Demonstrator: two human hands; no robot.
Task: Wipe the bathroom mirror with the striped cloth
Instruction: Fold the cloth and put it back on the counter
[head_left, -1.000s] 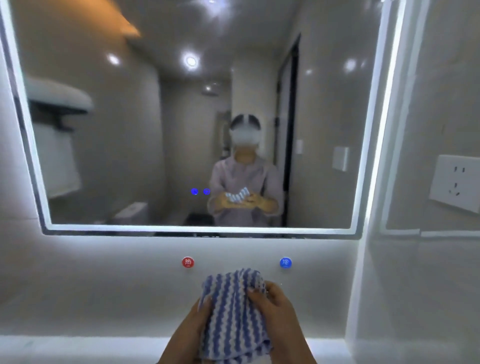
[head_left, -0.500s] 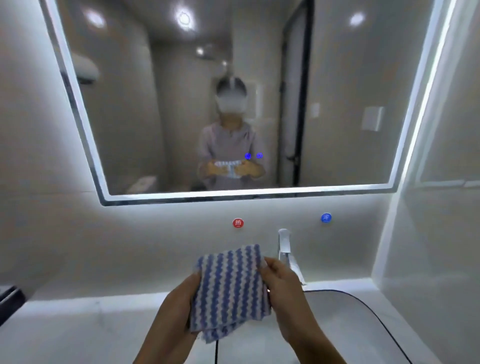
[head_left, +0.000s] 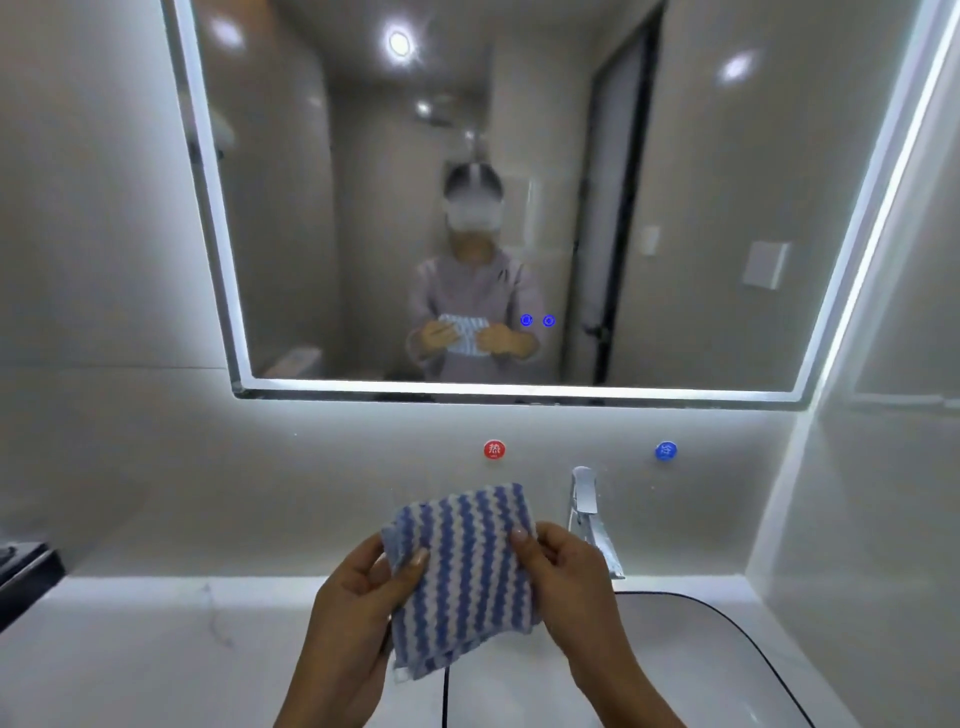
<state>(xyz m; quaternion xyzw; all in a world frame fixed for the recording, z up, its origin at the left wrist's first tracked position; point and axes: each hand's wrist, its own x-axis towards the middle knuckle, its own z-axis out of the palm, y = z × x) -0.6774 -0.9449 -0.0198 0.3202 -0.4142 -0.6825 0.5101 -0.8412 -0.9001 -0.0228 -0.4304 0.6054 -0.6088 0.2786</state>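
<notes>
The left hand (head_left: 358, 587) and right hand (head_left: 566, 571) each pinch a side edge of the striped cloth (head_left: 467, 571), thumbs on its front. The cloth is fluffy, with wavy blue and white ribs, and is folded into a rough square. It hangs over the glossy white desk (head_left: 130, 649), near the chrome faucet (head_left: 584, 499). The light-edged rectangular mirror (head_left: 675, 208) is beyond on the wall, well apart from the cloth. Half a second ago the left thumb was not visible on the cloth's front.

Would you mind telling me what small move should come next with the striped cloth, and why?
Probably raise the striped cloth toward the mirror. The left hand and right hand both hold it by its edges low over the counter, below the mirror's lower edge and not yet touching it.
</notes>
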